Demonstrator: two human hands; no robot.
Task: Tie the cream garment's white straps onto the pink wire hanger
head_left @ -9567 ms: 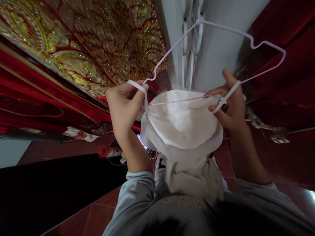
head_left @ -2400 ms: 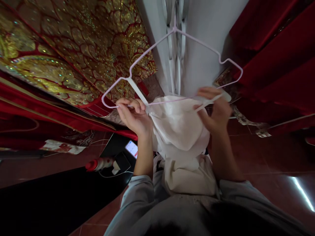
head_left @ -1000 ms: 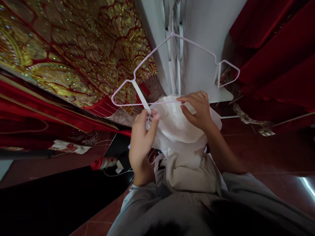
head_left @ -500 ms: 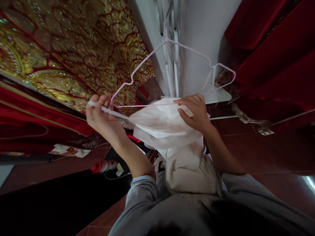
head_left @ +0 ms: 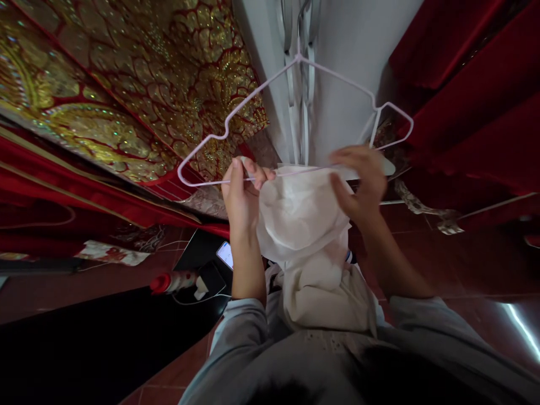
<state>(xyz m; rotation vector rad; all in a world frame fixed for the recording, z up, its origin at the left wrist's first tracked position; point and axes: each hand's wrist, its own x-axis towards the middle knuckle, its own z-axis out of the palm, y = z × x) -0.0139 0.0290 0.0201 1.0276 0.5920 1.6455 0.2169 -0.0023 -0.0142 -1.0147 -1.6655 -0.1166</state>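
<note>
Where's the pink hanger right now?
In the head view, the pink hanger spans the upper centre, its lower bar at the left hand and along the top of the white cloth.

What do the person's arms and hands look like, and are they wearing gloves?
No gloves: the left hand and right hand are both bare, and I can't see a watch or bracelet. The left sleeve is pale blue-grey and ends near the elbow. The right sleeve looks greyer, in shadow.
</note>
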